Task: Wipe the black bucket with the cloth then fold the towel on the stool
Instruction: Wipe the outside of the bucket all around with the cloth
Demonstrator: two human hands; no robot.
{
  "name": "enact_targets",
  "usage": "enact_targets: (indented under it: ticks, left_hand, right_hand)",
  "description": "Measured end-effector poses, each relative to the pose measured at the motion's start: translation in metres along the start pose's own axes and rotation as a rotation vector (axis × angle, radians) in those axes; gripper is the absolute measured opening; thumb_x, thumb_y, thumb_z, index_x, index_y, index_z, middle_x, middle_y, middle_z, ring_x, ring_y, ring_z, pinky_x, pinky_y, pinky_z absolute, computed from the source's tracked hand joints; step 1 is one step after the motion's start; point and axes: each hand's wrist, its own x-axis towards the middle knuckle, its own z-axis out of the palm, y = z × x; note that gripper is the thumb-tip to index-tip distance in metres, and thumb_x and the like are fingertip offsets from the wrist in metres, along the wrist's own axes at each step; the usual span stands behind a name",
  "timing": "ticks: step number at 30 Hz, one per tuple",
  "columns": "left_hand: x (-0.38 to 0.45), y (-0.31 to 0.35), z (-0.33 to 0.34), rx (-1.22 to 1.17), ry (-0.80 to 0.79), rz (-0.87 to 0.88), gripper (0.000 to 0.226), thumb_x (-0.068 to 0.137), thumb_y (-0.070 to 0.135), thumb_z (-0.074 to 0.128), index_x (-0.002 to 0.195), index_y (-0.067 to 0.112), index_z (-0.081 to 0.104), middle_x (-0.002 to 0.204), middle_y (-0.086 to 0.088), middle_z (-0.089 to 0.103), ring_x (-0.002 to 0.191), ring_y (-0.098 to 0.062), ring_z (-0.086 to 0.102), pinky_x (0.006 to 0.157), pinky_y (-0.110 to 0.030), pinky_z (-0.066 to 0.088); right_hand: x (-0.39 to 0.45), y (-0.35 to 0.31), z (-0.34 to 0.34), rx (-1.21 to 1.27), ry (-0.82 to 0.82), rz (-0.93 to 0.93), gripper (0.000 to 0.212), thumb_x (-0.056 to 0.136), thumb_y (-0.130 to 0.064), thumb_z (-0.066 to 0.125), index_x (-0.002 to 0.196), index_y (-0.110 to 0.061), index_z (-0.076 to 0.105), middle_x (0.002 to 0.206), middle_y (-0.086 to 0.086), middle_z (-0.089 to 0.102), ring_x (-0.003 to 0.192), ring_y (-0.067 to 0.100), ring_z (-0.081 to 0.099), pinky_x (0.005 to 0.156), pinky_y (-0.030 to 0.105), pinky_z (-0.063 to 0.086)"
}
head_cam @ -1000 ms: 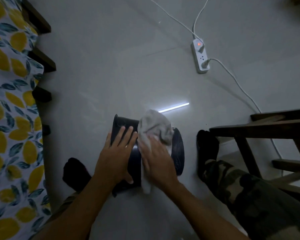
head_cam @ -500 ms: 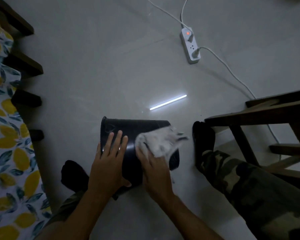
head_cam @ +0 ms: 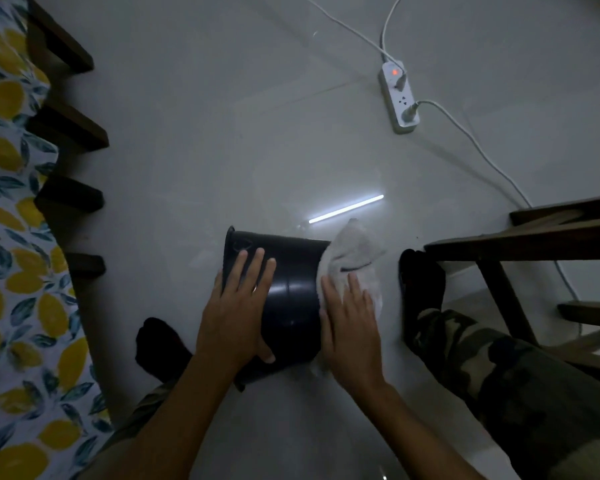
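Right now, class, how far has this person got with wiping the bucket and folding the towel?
Done: nothing looks finished. In hand: the left hand steadies the black bucket, which lies on its side on the floor, while the right hand presses the cloth against its right side. Left: the folding; no towel shows on the wooden stool.

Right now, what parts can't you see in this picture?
1. Inside of the black bucket: it lies on its side, only the outer wall shows in the head view.
2. Bucket wall under the cloth and right hand: covered.
3. Wall under the left hand: covered.
4. Stool: cut off by the right edge, so no towel shows.
5. Power strip markings: too small.
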Motion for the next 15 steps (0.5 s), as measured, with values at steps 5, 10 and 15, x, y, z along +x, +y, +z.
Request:
enact_targets:
  ticks: [5, 10, 15]
  left_hand:
    - [-0.003, 0.005, -0.002, 0.037, 0.009, 0.007, 0.167, 0.027, 0.071, 0.088, 0.159, 0.012, 0.004, 0.167, -0.012, -0.002, 0.153, -0.035, 0.001, 0.117, -0.058, 0.019]
    - [0.003, 0.005, -0.007, 0.049, 0.022, 0.015, 0.167, 0.031, 0.073, 0.087, 0.158, 0.014, -0.004, 0.166, -0.011, -0.009, 0.152, -0.035, -0.006, 0.119, -0.057, 0.02]
    - [-0.004, 0.012, 0.0, 0.065, 0.043, 0.011, 0.166, 0.035, 0.074, 0.085, 0.158, 0.017, -0.009, 0.165, -0.011, -0.016, 0.151, -0.036, -0.013, 0.12, -0.056, 0.02]
  right_hand:
    - [0.049, -0.018, -0.006, 0.023, -0.121, -0.139, 0.05, 0.105, -0.044, 0.04, 0.155, -0.034, 0.041, 0.164, -0.004, 0.038, 0.157, 0.021, 0.023, 0.126, 0.057, 0.014]
    - [0.106, -0.004, -0.02, 0.094, -0.126, 0.493, 0.053, 0.099, -0.06, 0.036, 0.145, -0.034, 0.045, 0.158, 0.014, 0.04, 0.142, 0.04, 0.042, 0.114, 0.055, 0.034]
    - [0.115, 0.017, -0.032, 0.35, -0.047, 0.75, 0.054, 0.106, -0.048, 0.041, 0.142, -0.008, 0.045, 0.134, 0.022, 0.06, 0.119, 0.042, 0.06, 0.092, 0.04, 0.047]
